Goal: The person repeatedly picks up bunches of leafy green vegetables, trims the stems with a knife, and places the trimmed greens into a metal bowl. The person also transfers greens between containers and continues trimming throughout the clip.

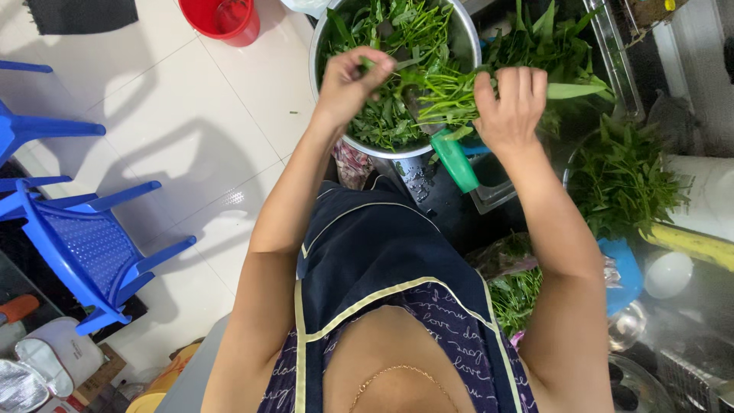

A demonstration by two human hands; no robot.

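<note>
My right hand (511, 107) is shut around a bunch of green leafy stems (451, 95), held over the edge of a large steel bowl (468, 42) full of cut greens. My left hand (350, 80) pinches the tips of stems from that same bunch, just above the bowl. A green knife handle (456, 160) sticks out below my right hand; who or what holds it is hidden. More leafy greens lie in a steel tray (612, 61) behind the bowl.
Another heap of greens (623, 180) sits at the right, with a yellow item (692, 245) and a white bowl (669, 274) beside it. On the tiled floor at left stand blue plastic chairs (92, 245) and a red bucket (225, 19).
</note>
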